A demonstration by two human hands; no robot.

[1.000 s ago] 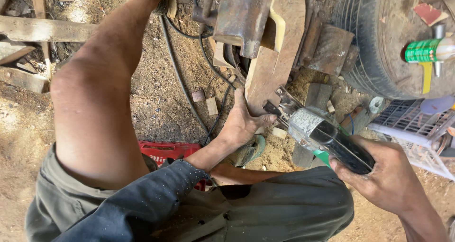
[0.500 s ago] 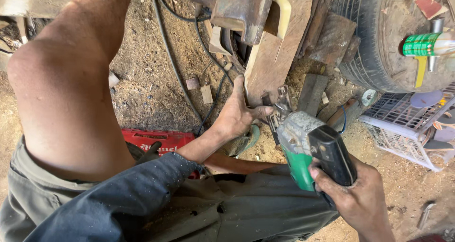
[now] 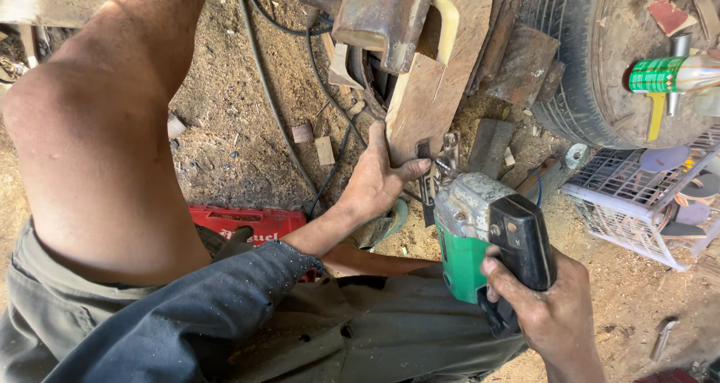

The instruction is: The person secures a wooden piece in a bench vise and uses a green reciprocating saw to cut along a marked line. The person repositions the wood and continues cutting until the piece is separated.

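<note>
My left hand (image 3: 379, 179) presses flat against the lower end of a curved wooden workpiece (image 3: 439, 76), thumb out to the right. That piece is clamped in a rusty metal vise (image 3: 382, 12) above. My right hand (image 3: 547, 308) grips the black rear handle of a green and grey power tool (image 3: 480, 233). The tool's metal front end (image 3: 442, 166) sits right at the lower edge of the wood, beside my left thumb. My bare knee (image 3: 90, 143) fills the left of the view.
Sawdust covers the ground. Black cables (image 3: 277, 106) run down from the vise. A red case (image 3: 247, 222) lies under my left arm. A tyre (image 3: 600, 61) with a green spray can (image 3: 660, 74) on it stands at the right, above a white wire basket (image 3: 637, 203). Wood offcuts (image 3: 315, 143) lie scattered.
My right hand has swung the power tool from lying sideways to upright and closer to me. The view has shifted left and down; my left hand stays on the wood.
</note>
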